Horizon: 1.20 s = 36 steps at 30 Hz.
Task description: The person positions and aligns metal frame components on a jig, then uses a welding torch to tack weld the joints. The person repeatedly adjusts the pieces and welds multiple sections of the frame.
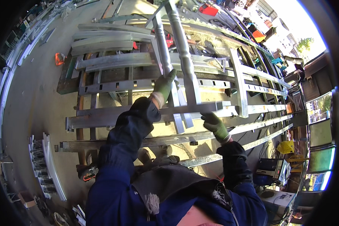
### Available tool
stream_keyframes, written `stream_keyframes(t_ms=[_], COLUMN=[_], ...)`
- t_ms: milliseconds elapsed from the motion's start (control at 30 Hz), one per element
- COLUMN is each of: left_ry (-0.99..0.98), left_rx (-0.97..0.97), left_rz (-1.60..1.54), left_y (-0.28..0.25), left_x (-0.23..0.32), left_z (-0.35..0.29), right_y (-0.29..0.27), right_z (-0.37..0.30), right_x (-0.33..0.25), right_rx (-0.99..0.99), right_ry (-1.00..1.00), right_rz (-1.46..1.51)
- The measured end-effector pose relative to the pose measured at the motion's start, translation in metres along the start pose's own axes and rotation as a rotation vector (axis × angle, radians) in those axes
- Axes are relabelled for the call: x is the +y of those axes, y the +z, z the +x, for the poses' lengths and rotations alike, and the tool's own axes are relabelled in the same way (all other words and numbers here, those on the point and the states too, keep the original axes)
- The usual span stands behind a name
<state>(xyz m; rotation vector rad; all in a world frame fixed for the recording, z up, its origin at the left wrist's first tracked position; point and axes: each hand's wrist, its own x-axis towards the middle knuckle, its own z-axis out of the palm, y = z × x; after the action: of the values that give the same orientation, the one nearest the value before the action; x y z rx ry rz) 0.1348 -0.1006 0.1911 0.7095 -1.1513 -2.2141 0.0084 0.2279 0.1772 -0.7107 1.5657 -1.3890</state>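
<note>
My left hand (164, 86), in a green work glove, is closed around a grey metal baluster (160, 45) with turned, bulging sections. A second, thicker baluster (182, 52) runs beside it on the right. Both belong to a frame raised over the bench, with a flat metal crossbar (199, 108) at its near end. Just below the right end of that crossbar is my right hand (216, 126), also gloved, its fingers apart and holding nothing. Whether its fingertips touch the bar I cannot tell.
Long metal tubes (113, 121) lie across a slatted metal bench. An upright-lying tube (239, 83) crosses them on the right. Stacked profiles (101, 43) rest at the far left. An orange object (59, 58) sits on the floor; a machine (271, 169) stands at right.
</note>
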Motion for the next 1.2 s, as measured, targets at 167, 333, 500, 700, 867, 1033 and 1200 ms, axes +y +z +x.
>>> stream_keyframes(t_ms=[167, 333, 500, 700, 867, 1033, 1200], left_ry=[-0.151, -0.195, -0.280, -0.302, -0.310, -0.341, -0.299], left_rx=[0.061, 0.100, 0.033, 0.005, -0.007, -0.041, -0.047], left_rz=[-0.308, -0.196, -0.228, -0.276, -0.258, 0.002, 0.077], left_y=[-0.012, 0.018, 0.008, -0.009, -0.026, -0.011, -0.023], left_x=[-0.044, -0.054, -0.052, -0.079, -0.102, -0.060, -0.061], left_z=[0.050, 0.028, 0.025, 0.050, 0.062, 0.039, 0.045], right_y=[0.110, 0.144, 0.148, 0.153, 0.153, 0.140, 0.149], right_z=[0.012, 0.039, 0.061, 0.079, 0.088, 0.089, 0.092], right_x=[0.029, 0.052, 0.062, 0.069, 0.082, 0.081, 0.078], right_rx=[-0.038, 0.387, 0.477, 0.499, 0.610, 0.632, 0.650], right_ry=[-0.135, -0.132, -0.180, -0.158, -0.200, -0.042, -0.067], right_rz=[-0.053, -0.042, -0.440, -0.637, -0.837, -0.887, -0.839])
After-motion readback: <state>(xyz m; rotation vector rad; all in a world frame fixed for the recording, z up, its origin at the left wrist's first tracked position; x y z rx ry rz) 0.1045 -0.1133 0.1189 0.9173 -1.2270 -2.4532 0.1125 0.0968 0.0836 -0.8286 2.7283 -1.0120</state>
